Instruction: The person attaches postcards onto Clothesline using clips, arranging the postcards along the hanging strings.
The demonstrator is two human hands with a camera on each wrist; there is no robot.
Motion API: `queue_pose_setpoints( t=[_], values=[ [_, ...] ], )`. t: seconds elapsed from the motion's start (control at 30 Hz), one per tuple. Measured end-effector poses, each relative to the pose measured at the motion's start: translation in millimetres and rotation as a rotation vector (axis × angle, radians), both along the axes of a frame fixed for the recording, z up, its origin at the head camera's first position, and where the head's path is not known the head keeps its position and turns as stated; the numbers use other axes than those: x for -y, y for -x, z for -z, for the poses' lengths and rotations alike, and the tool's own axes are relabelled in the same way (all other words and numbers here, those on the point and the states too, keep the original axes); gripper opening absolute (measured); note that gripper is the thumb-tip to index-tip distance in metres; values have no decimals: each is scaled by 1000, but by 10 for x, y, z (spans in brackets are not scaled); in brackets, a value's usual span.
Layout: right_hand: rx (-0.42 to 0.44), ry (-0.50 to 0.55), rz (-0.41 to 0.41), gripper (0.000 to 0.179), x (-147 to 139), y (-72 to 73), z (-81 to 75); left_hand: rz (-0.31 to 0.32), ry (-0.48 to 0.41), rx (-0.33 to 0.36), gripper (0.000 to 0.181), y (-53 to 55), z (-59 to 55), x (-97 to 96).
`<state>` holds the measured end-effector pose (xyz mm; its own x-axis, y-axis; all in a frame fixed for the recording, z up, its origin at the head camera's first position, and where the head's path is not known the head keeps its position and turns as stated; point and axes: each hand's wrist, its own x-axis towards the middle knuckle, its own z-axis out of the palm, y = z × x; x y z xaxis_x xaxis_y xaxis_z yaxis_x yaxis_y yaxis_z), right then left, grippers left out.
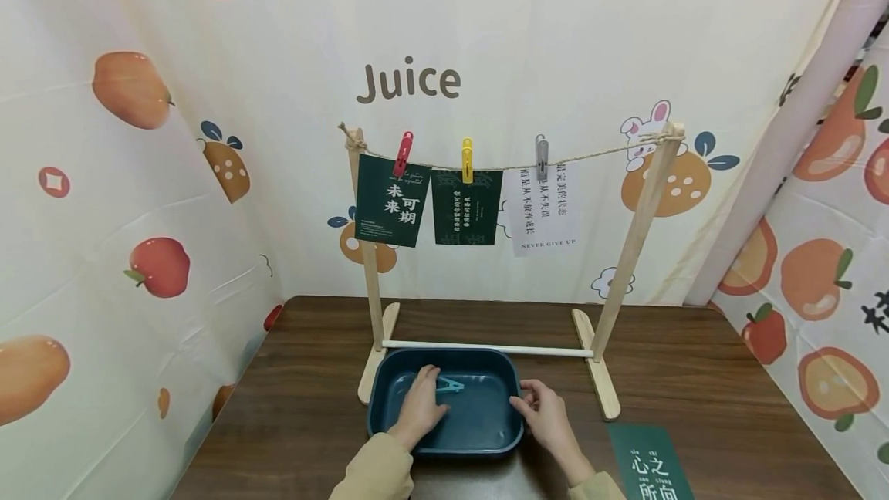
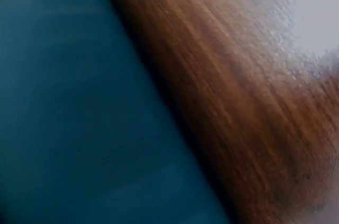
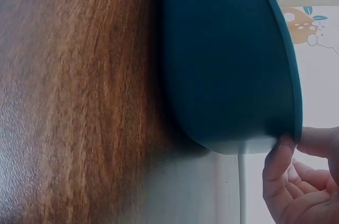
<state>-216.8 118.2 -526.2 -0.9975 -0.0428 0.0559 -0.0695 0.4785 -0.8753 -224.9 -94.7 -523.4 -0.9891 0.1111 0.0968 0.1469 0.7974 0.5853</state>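
Observation:
My left hand (image 1: 420,406) reaches down into a dark blue plastic basin (image 1: 479,444), thumb apart from the fingers. A light blue clothespin (image 1: 450,385) lies in the basin right beside those fingers, its left end at the hand's edge. On the basin's right side my right hand (image 1: 545,412) pinches the rim. The right wrist view shows that thumb and forefinger of the right hand (image 3: 302,181) on the basin's rim (image 3: 294,81). In the left wrist view only the basin's outer wall (image 2: 95,107) and the tabletop appear; the left hand is out of that picture.
Behind the basin stands a wooden rack (image 1: 639,245) with a twine line. A red clothespin (image 1: 403,153), a yellow clothespin (image 1: 468,160) and a grey clothespin (image 1: 542,157) hold cards on it. A green card (image 1: 649,457) lies on the brown table (image 1: 736,423) at front right.

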Motion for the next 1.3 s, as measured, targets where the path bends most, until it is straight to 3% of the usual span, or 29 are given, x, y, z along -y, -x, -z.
queue_pose_setpoints(
  t=[0.47, 0.83, 1.1, 1.3],
  values=[
    [42, 31, 4, 30, -6, 5, -2, 62, 78, 15, 60, 49, 170, 45],
    [59, 60, 25, 30, -8, 7, -7, 34, 111, 11, 56, 86, 187, 1],
    [65, 75, 15, 31, -11, 17, 2, 36, 108, -66, 48, 88, 235, 11],
    [68, 85, 9, 32, -16, 14, 0, 4, 121, -13, 41, 79, 160, -7]
  ],
)
